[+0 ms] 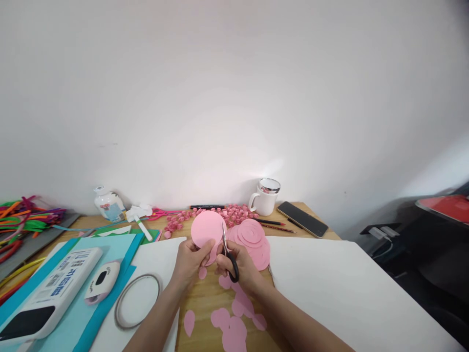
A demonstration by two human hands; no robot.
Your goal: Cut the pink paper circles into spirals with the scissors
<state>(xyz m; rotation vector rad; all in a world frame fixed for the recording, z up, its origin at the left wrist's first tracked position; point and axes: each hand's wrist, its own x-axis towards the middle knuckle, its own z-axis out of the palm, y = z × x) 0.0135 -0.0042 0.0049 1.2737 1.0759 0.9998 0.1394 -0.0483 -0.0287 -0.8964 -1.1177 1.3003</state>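
My left hand [192, 259] pinches the lower edge of a round pink paper disc [207, 226], holding it up over the table. In my right hand [238, 264] is a pair of scissors [233, 268] with black handles; its blades point upward at the disc's right edge. Whether the blades are parted I cannot make out. Behind my right hand lies a pile of pink paper circles cut in spirals [251, 234]. Pink paper scraps [234, 332] are scattered on the wooden table below my hands.
Small rolled pink paper roses [234, 213] lie at the back, near a white mug [264, 196] and a phone [302, 218]. White sheets [340, 274] flank the wood. On the left are a white boxy device [54, 288], a tape roll [138, 301] and a bottle [109, 203].
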